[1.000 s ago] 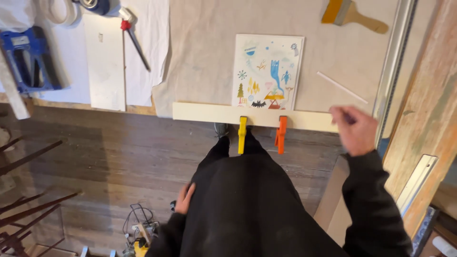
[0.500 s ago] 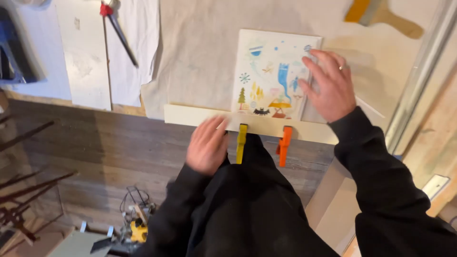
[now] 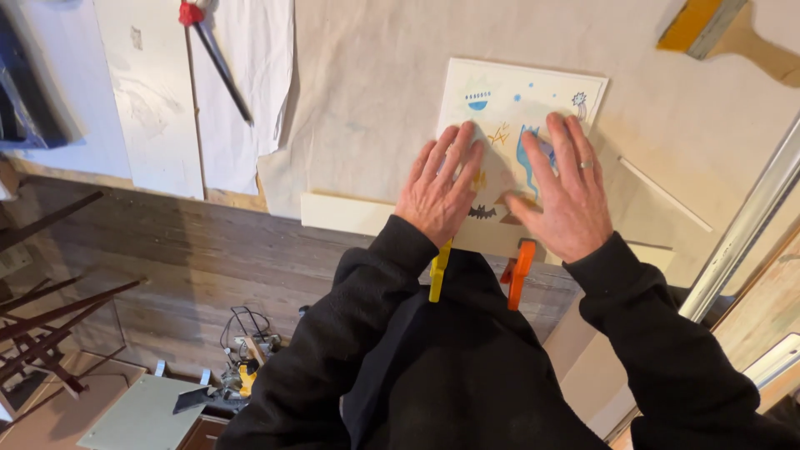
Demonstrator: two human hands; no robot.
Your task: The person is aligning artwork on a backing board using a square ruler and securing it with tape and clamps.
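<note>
Both my hands lie flat, fingers spread, on a white sheet with small coloured drawings (image 3: 517,96) that sits on a cloth-covered workbench (image 3: 375,92). My left hand (image 3: 440,187) presses the sheet's lower left part. My right hand (image 3: 562,187), a ring on one finger, presses its lower right part. Under the sheet's near edge runs a pale flat strip (image 3: 342,212) along the bench front. A yellow clamp (image 3: 438,271) and an orange clamp (image 3: 519,273) hang from that edge, just below my wrists.
A red-handled tool (image 3: 212,50) lies on white paper (image 3: 167,92) at the left. A wide brush with a yellow band (image 3: 708,25) rests at the top right, a thin white stick (image 3: 664,193) beside the sheet. Metal rail (image 3: 742,237) at right; cables and tools (image 3: 242,358) on the floor.
My left hand rose from my lap to the bench edge and then onto the sheet. My right hand moved in from the right onto the sheet. The view has drawn closer.
</note>
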